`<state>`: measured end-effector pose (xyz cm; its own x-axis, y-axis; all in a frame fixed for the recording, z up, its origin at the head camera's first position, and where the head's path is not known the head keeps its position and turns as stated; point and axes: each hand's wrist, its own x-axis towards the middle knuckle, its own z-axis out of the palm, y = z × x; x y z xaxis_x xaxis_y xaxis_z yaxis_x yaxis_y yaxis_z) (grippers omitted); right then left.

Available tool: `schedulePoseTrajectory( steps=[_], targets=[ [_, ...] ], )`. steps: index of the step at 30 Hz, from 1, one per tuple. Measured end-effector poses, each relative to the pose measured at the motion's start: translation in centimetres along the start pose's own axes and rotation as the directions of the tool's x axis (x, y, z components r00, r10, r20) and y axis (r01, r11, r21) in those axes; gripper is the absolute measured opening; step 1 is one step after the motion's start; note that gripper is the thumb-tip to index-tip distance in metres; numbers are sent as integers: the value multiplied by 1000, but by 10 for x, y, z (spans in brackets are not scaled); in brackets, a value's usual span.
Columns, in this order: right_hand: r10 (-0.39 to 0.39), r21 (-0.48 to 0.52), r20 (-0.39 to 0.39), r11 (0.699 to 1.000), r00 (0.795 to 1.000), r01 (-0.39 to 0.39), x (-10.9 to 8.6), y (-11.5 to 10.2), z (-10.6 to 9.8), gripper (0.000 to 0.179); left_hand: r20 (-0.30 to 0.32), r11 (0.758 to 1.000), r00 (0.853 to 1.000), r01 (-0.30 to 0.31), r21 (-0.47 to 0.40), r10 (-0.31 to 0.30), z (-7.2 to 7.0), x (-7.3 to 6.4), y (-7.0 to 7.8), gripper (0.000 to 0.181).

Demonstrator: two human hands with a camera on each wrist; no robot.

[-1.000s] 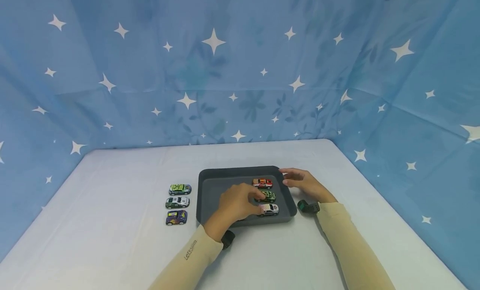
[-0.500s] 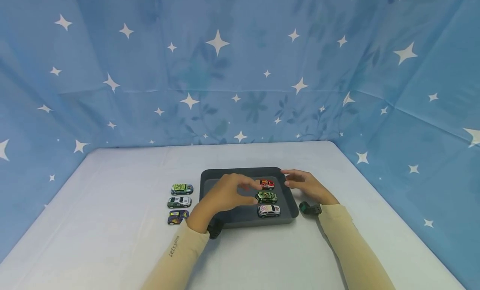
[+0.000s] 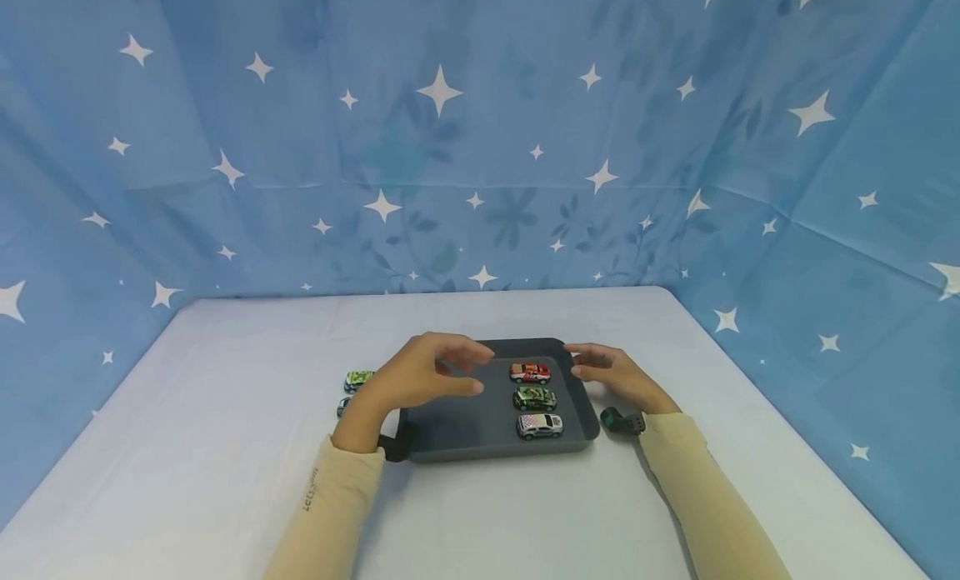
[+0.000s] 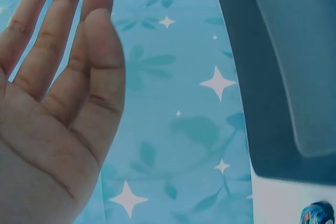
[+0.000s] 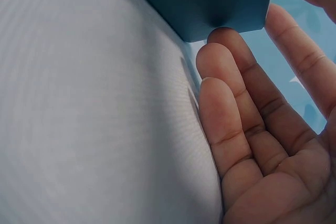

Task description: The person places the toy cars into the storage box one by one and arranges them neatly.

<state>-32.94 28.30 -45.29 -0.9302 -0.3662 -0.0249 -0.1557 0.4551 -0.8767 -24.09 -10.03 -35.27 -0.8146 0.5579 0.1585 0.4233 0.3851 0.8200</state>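
Observation:
My left hand (image 3: 420, 372) hovers over the left side of a dark grey tray (image 3: 450, 426), holding nothing. Its fingers and thumb are apart in the head view. Inside the tray's right half, a red-and-white toy car (image 3: 530, 372), a green camouflage toy car (image 3: 535, 398) and a white toy car (image 3: 539, 426) stand in a column. At the tray's right back corner, my right hand (image 3: 618, 376) rests with relaxed fingers; in the right wrist view, fingertips (image 5: 218, 59) meet the tray's outer wall (image 5: 210, 3). Left of the tray, my left arm partly hides a lime-green toy car (image 3: 358, 381).
Beside that car, only the end of another toy car (image 3: 342, 407) shows. A white-covered table (image 3: 510, 513) lies under everything, with a blue starry curtain (image 3: 480, 147) behind and to the right. Each wrist wears a dark camera (image 3: 621, 421).
My left hand has let go of the white toy car and moved up and left, off the row of cars. My right hand stays by the tray corner. The head view shifted slightly.

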Motion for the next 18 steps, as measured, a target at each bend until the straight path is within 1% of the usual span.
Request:
schedulePoseTrajectory(
  steps=[4,7,12,18],
  targets=[
    [0,12,0,1000,1000,0,-1,2,0,63,4,1000,1000,18,-25,-18,-7,-4,-1,40],
    [-11,18,9,1000,1000,11,-2,3,1,62,-4,1000,1000,11,-29,-11,-11,-8,-5,38],
    [-34,23,14,999,999,34,-2,2,1,60,-29,999,1000,7,-44,-8,-25,-14,-13,38],
    [-39,1,10,999,999,39,-2,1,1,60,-72,998,997,19,-57,-23,-42,-26,-25,40]
  ],
)
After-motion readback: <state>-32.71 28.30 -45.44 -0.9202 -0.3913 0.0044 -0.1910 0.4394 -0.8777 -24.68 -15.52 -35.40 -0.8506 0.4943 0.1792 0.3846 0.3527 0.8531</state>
